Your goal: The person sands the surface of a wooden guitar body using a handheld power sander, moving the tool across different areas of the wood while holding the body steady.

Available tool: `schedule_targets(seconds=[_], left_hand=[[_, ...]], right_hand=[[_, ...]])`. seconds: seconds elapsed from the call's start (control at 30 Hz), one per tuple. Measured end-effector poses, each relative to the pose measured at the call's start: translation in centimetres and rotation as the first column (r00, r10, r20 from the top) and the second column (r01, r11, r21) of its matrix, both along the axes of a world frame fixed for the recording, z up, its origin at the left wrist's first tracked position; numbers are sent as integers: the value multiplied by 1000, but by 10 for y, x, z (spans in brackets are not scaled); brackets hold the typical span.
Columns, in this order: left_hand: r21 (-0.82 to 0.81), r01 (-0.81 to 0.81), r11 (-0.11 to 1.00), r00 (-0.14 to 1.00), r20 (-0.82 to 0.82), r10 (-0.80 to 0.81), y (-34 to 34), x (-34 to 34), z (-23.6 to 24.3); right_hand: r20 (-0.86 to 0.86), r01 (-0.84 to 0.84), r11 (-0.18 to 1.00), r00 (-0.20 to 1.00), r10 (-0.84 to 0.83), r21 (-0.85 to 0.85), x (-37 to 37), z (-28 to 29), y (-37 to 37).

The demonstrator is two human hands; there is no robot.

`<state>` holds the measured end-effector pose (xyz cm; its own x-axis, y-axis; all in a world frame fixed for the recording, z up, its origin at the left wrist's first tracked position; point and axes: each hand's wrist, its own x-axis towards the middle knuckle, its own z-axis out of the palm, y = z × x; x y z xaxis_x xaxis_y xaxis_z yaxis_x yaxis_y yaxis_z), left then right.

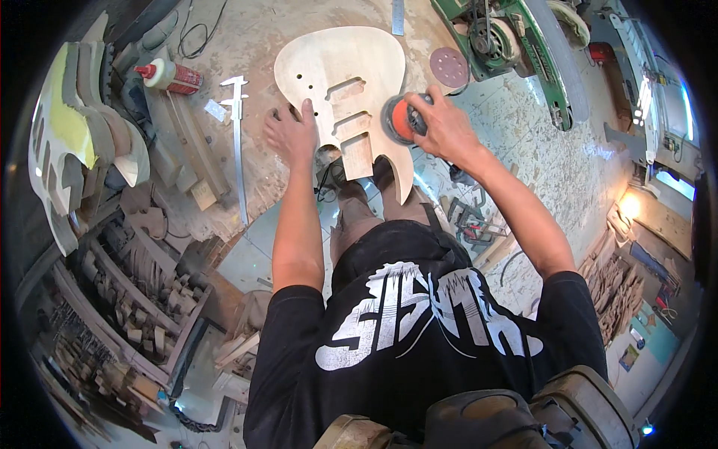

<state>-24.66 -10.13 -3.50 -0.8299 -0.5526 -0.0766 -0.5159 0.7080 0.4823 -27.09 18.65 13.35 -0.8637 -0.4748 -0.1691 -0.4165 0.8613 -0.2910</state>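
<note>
A pale, unfinished electric guitar body lies flat on the workbench, its routed pockets and small drilled holes facing up. My left hand is at its left edge, fingers spread, thumb over the wood and holding no tool. Gripped in my right hand is an orange and black palm sander. The sander sits at the body's right edge, by the waist. Whether its pad lies flat on the face or against the side, I cannot tell. My right palm partly hides the sander.
Calipers, a red-capped glue bottle and wood strips lie left of the body. Right of it are a round sanding disc and a green belt machine. More guitar bodies stand far left.
</note>
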Motion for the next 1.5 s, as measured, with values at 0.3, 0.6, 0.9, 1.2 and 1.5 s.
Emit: schedule_targets(seconds=[0.3,0.6,0.9,1.2,1.5], left_hand=[[-4,-9,1000,1000,-13,9,0,2,-2],[18,-5,1000,1000,1,5,2,1,2],[-20,-5,1000,1000,5,5,1,-1,-2],[-18,9,1000,1000,1,-9,-3,1,-3],[-25,-3,1000,1000,1,3,-1,2,1]], right_hand=[[45,-55,998,998,55,15,5,10,-14],[33,-16,1000,999,16,-6,8,1,5],[45,-33,999,998,32,12,4,9,0],[43,-52,999,998,52,-9,0,5,-12],[17,11,999,1000,-11,41,-26,12,-1]])
